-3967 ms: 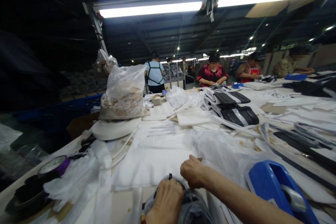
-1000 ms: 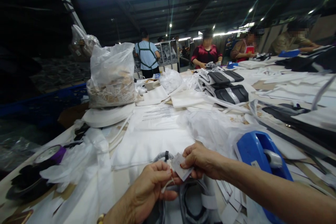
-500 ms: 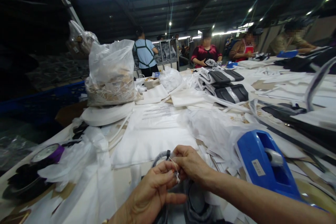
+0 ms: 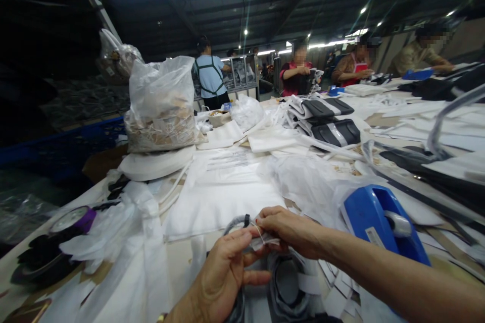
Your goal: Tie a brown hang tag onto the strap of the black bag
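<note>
My left hand (image 4: 224, 271) pinches a thin white string (image 4: 259, 232) between thumb and index finger, with its lower fingers stretched out. My right hand (image 4: 285, 228) comes in from the right with fingers closed at the other side of the string; its fingertips are partly hidden. A small whitish piece (image 4: 267, 242), too blurred to name, shows between the hands. Just behind the fingers rises a plastic-wrapped handle (image 4: 233, 223) with a black band (image 4: 247, 220). Below the hands lies a dark item with a grey rolled, plastic-covered part (image 4: 288, 282), mostly cut off by the frame.
A blue tape dispenser (image 4: 382, 227) stands at right. White foam sheets (image 4: 223, 197) spread ahead, beside a large clear bag of tagged strings (image 4: 161, 106). Purple-edged tape roll (image 4: 74, 219) lies left. Stacked black bags (image 4: 335, 131) sit farther back; several co-workers stand or sit beyond.
Both hands have shifted slightly right, and the string now forms an open loop between the fingers. More of the grey rolled part shows. A co-worker across the table has raised an arm.
</note>
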The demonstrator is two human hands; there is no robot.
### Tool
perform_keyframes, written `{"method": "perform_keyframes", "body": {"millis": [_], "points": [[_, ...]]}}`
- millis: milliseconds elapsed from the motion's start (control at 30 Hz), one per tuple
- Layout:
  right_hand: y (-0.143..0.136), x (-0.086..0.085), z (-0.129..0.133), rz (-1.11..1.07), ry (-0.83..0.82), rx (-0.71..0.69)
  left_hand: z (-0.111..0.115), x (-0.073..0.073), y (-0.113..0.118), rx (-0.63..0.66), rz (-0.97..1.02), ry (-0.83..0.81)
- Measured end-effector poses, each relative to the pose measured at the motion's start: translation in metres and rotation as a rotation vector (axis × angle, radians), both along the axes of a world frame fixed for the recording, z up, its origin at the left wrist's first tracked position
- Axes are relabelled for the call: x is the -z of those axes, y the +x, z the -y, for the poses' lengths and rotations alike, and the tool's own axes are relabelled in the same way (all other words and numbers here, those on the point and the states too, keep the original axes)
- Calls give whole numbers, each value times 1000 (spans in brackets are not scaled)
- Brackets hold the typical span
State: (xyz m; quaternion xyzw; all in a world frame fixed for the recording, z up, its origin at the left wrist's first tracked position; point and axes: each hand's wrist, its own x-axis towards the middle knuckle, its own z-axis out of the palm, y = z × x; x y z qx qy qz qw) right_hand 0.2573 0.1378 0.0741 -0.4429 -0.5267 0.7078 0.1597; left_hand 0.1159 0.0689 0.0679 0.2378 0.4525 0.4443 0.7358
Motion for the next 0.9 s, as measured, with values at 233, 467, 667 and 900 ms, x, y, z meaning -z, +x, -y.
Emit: {"method": "perform_keyframes", "body": {"millis": [233, 467, 667, 900], "points": [[9, -5, 4, 0, -31, -67, -7, 4, 10, -44, -72, 84], [17, -10, 3, -4, -14, -94, -16, 15, 23, -191, -150, 77], [19, -6, -14, 221, 253, 12, -16, 16, 24, -257, -318, 12], [18, 22, -36, 304, 475, 66, -8, 5, 15, -102, -653, 52]]}}
